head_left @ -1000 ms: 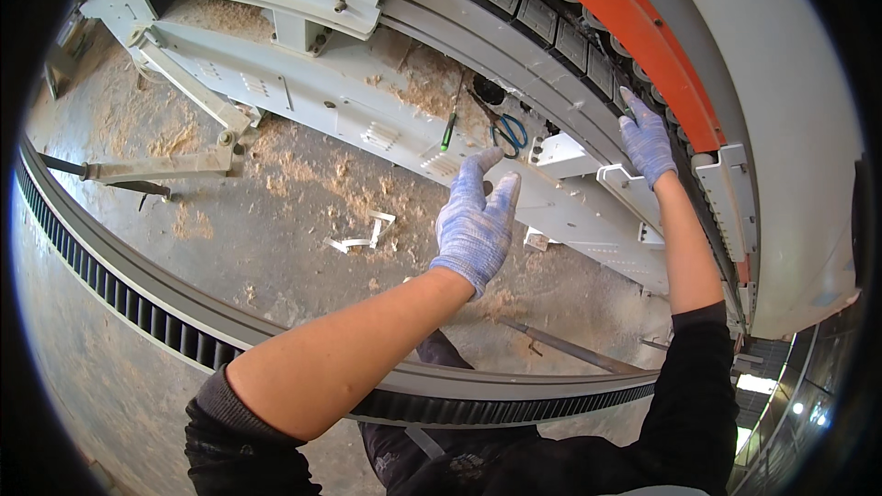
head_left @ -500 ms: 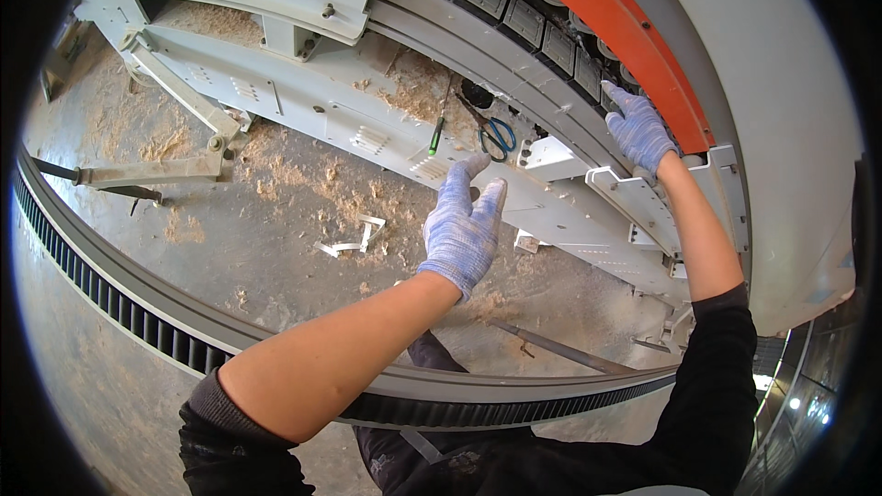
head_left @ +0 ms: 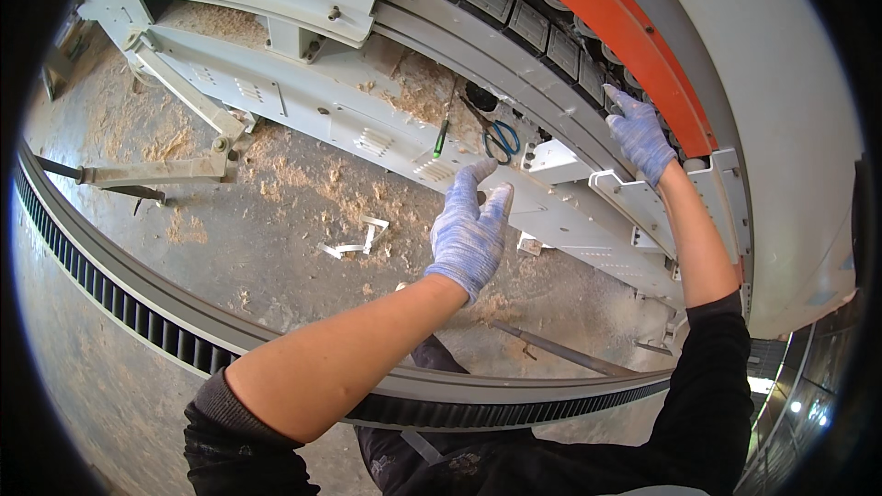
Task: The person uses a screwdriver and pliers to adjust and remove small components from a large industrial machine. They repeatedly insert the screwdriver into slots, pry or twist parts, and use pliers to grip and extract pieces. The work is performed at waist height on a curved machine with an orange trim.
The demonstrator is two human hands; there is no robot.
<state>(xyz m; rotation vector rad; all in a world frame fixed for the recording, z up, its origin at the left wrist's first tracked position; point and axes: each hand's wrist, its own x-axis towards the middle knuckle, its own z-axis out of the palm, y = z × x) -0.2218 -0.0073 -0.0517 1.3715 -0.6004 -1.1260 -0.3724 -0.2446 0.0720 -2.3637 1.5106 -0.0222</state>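
The left hand (head_left: 469, 231), in a blue knit glove, hovers open with its fingers spread and pointing up, gripping nothing; its fingertips lie just short of the grey metal frame rail (head_left: 303, 106) of a curved conveyor. Just above those fingertips, on the rail's dusty top, lies a pair of blue-handled scissors (head_left: 501, 139), and just left of them a slim green-handled tool (head_left: 442, 139), perhaps a screwdriver, though it is too small to tell. The right hand (head_left: 639, 133), gloved alike, lies flat with fingers extended against the black ribbed belt (head_left: 514, 23), right beneath the orange guard strip (head_left: 634, 46); it closes on nothing. Between the two hands a white bracket (head_left: 634, 197) sticks out from the rail. Below the left hand, sawdust and white scraps (head_left: 354, 241) litter the concrete floor (head_left: 138, 312).
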